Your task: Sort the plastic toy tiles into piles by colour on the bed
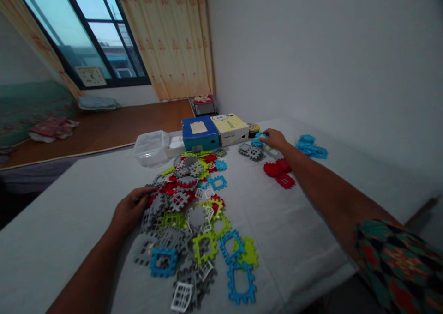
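blue pieces are lying just left of the half-curled right hand, beside grey pieces; its hold i cannot tell.

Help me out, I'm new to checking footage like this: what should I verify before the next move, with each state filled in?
1. Right hand at blue pieces: ok, its fingers reach them beside the grey pile.
2. Right hand's grip closed on a piece: cannot tell, too small and partly hidden.
3. Left hand at the mixed pile: ok, its fingers meet the left edge.
4. Red pile all one colour: ok, only red shows.
5. Blue pile apart from the red pile: ok, bare cloth shows between.
6. Mixed pile all one colour: not ok, grey, red, green, blue and white lie together.
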Demonstrator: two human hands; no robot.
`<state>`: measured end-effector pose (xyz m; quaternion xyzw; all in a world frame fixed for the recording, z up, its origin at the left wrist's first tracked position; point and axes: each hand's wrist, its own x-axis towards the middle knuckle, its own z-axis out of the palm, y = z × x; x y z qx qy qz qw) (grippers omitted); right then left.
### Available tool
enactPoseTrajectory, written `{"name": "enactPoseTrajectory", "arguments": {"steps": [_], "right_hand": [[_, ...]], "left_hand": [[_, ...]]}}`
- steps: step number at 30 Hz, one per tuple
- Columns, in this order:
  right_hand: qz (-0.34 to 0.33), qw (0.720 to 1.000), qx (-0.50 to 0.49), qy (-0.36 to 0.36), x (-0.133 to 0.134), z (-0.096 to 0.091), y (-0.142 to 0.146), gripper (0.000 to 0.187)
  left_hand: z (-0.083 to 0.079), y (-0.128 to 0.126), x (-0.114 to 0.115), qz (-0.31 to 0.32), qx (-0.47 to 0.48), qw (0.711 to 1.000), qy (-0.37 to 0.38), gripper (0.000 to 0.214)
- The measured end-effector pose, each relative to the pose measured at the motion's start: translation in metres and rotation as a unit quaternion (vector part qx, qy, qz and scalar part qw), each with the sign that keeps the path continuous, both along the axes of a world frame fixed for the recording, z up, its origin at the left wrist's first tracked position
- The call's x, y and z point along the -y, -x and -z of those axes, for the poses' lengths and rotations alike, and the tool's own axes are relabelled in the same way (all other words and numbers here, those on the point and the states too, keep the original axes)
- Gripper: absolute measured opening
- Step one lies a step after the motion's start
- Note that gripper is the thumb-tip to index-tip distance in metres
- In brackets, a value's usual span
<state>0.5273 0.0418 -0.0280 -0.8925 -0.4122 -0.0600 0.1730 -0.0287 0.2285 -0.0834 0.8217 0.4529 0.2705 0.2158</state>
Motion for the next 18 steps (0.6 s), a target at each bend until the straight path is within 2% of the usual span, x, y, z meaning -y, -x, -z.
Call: {"name": "enactPoseTrajectory", "arguments": {"steps": [3,5,10,13,15,18], "right_hand": [[-0.007,1.0,-0.003,-0.018,0.019,-0.001,-0.01,0.049],[0.014,0.999,-0.003,-0.032,0.046,-0.001,-0.026,0.048],[0.146,0.985,0.003,-0.093,0.155,0.008,-0.088,0.05],[0.191,0.979,0.01,-0.076,0.208,0.02,-0.115,0.05],[0.186,0.982,-0.008,-0.038,0.223,0.026,-0.12,0.047],[0.136,0.99,-0.041,0.005,0.221,0.026,-0.114,0.045]], "left_hand": [[0.0,0.0,-0.001,-0.007,0.0,1.0,0.008,0.04],[-0.002,0.0,-0.002,-0.009,-0.011,1.0,0.012,0.041],[-0.004,0.0,-0.005,-0.019,-0.029,0.999,0.012,0.044],[-0.003,0.002,-0.01,-0.013,-0.027,0.999,0.013,0.043],[-0.003,0.003,-0.012,-0.013,-0.029,0.999,0.016,0.043],[-0.004,0.003,-0.011,-0.028,-0.035,0.999,0.012,0.042]]}}
